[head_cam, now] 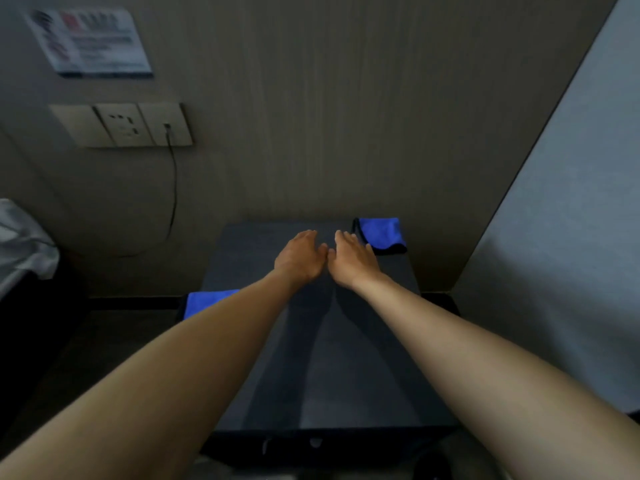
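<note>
Both my arms reach forward over a dark grey table top. My left hand and my right hand lie side by side near the table's far end, palms down, fingers straight, thumbs almost touching. Neither hand holds anything. A folded blue cloth with a dark edge lies at the far right corner, just beyond my right hand's fingers. A second blue cloth shows at the table's left side, partly hidden by my left forearm.
A brown wall stands right behind the table, with a socket panel, a black cable hanging from it and a notice above. A pale wall closes the right side. White bedding is at the left.
</note>
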The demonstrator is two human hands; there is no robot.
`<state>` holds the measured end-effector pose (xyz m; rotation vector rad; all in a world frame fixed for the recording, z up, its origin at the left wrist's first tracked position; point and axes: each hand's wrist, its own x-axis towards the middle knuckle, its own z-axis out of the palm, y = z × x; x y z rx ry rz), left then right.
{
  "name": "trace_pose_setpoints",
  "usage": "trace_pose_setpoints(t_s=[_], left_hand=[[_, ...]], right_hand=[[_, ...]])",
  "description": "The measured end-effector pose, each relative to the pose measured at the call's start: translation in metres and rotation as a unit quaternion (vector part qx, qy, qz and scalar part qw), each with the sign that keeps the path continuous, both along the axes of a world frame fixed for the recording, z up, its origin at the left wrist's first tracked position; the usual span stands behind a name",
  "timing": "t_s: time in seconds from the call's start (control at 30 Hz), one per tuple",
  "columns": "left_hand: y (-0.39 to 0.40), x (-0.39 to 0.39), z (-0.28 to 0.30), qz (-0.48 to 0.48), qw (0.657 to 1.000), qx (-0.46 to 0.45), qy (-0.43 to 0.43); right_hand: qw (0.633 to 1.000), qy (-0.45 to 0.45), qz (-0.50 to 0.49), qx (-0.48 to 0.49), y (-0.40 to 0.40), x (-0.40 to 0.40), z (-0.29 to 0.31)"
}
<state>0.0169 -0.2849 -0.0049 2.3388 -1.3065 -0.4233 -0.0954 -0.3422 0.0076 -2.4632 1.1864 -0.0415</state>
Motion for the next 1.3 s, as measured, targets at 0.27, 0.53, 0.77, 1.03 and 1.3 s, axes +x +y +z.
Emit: trace_pose_setpoints(t_s=[0.27, 0.53, 0.77, 1.03, 1.3], left_hand=[[0.093, 0.019, 0.002, 0.059, 0.996, 0.058, 0.019], [0.183, 0.05, -0.013, 0.108, 0.992, 0.062, 0.015], [0.221, 0.071, -0.033, 0.077, 0.996, 0.032, -0.019], [0.227, 0.081, -0.062, -0.008, 0.996, 0.08, -0.048], [0.247, 0.054, -0.068, 0.002, 0.989, 0.108, -0.104]], right_hand=[[0.993, 0.029, 0.098, 0.055, 0.101, 0.032, -0.003], [0.986, -0.004, 0.138, 0.097, 0.177, 0.067, -0.02], [0.987, -0.004, 0.152, 0.058, 0.206, 0.09, -0.035], [0.989, 0.054, 0.135, 0.022, 0.198, 0.102, -0.054], [0.987, 0.07, 0.143, -0.038, 0.222, 0.077, -0.069]])
